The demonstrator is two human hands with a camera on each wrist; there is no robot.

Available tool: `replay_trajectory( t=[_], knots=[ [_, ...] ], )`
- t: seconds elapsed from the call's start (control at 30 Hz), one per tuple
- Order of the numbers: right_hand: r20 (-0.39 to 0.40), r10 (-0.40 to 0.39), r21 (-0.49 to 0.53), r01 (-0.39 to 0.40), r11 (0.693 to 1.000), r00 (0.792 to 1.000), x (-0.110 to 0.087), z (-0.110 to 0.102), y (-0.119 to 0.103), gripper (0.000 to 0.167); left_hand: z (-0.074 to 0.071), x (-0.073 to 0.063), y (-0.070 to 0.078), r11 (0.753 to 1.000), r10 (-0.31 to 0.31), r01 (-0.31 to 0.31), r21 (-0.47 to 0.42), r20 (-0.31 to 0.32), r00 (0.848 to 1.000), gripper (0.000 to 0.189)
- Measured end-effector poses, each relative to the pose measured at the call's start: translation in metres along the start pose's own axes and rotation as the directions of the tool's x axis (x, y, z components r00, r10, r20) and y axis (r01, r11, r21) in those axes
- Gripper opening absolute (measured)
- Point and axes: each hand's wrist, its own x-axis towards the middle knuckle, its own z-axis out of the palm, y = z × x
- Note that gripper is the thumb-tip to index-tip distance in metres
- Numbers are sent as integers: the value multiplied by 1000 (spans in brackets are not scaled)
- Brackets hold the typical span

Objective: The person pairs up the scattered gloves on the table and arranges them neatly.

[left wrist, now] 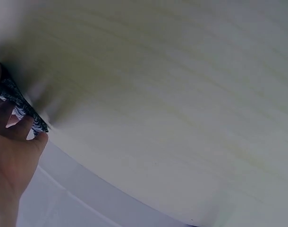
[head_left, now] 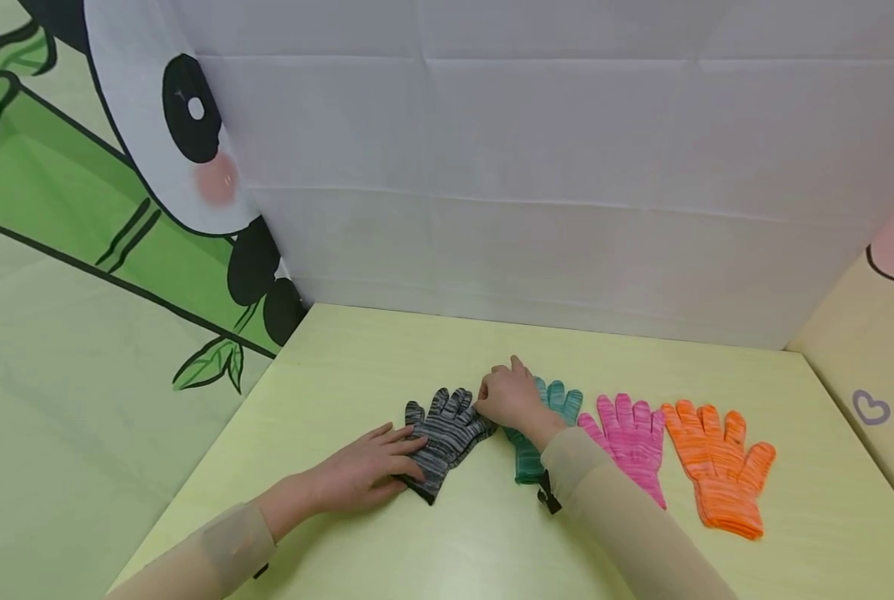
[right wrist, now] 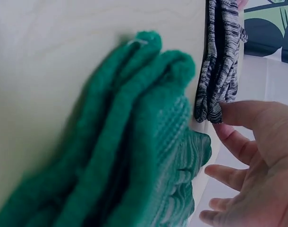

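Observation:
A black-and-grey striped knit glove lies on the table with its fingers toward the back. My left hand rests along its left side and cuff, fingers extended over it. In the right wrist view, the thumb and forefinger of my right hand pinch the tip of the striped glove, at its thumb. That forearm passes over a green knit glove, hiding part of it. The green glove looms large and close in the right wrist view. The left wrist view shows only part of the left hand.
To the right lie a pink knit glove and an orange knit glove, in a row with the others. The pale yellow table meets a white cloth wall at the back. Printed cloth panels stand at both sides.

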Motion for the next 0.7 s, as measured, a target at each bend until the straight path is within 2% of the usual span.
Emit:
replay_trajectory(
  t=[0.3,0.53,0.7],
  knots=[
    [-43,23,34,-22,999,999,3,8,-3,35,-2,1,1,991,-21,19,-133,-15,1000,14],
    [-32,14,32,-13,999,999,6,9,0,36,-1,0,1,989,-27,26,-145,-4,1000,16],
    [-65,-6,16,7,1000,998,12,6,-2,28,-2,1,2,989,-35,36,-142,6,999,14]
  ],
)
